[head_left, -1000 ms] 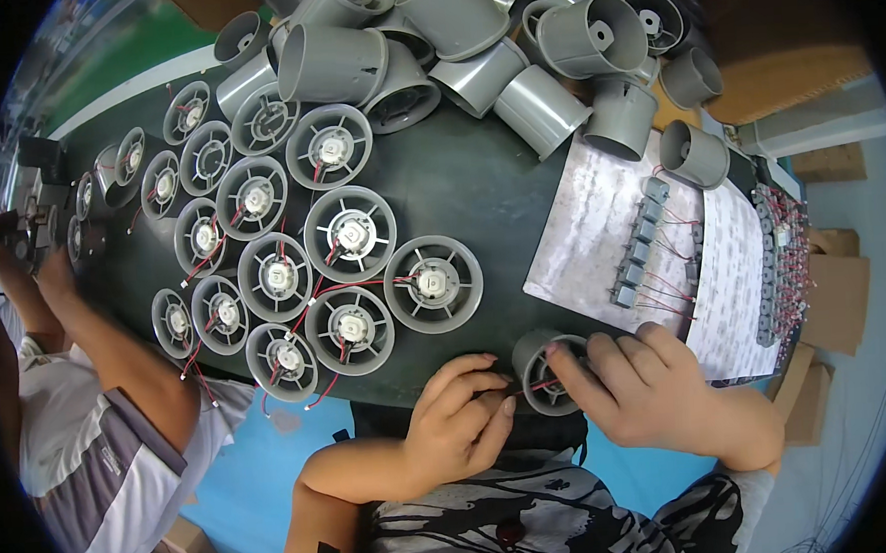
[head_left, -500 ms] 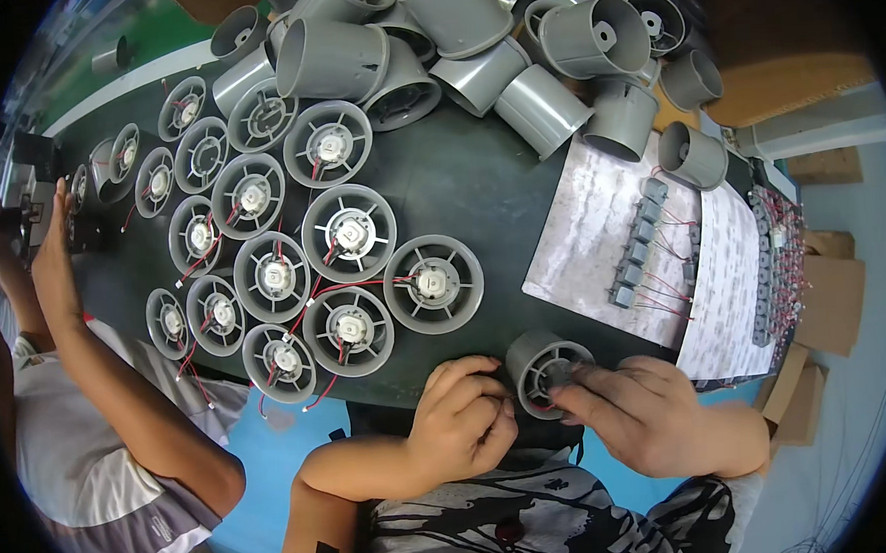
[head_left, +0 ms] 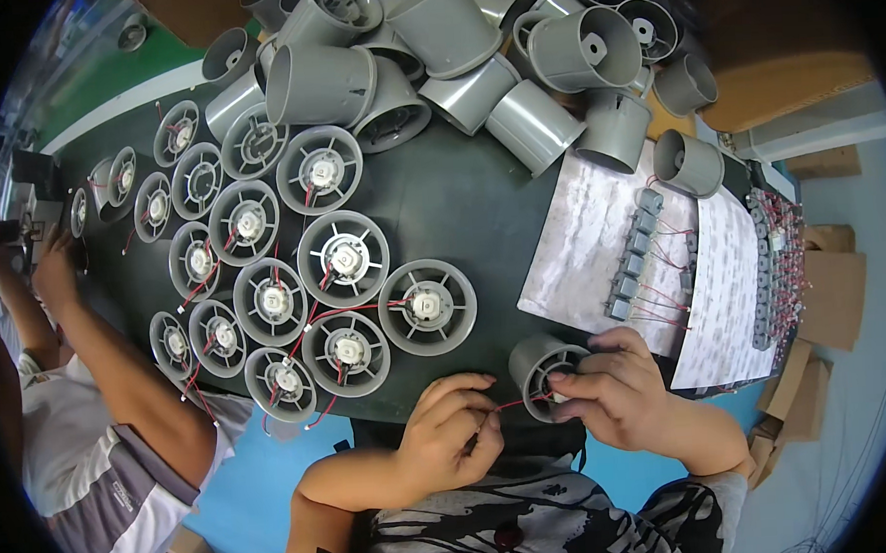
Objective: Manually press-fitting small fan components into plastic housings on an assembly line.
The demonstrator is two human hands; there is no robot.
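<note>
Grey housing (head_left: 530,362), one: at the black table's (head_left: 453,181) near edge. My left hand (head_left: 446,432), there: pinching one red wire (head_left: 515,404). My right hand (head_left: 620,397), there: gripping small white part (head_left: 559,398). Best: wire slack, part square.

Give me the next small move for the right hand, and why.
Likely it should ease the white piece into the gray cup: the right hand seems to pinch that piece at the open end, the left hand holds the red wire, and nearby cups have white pieces at their centers.
</note>
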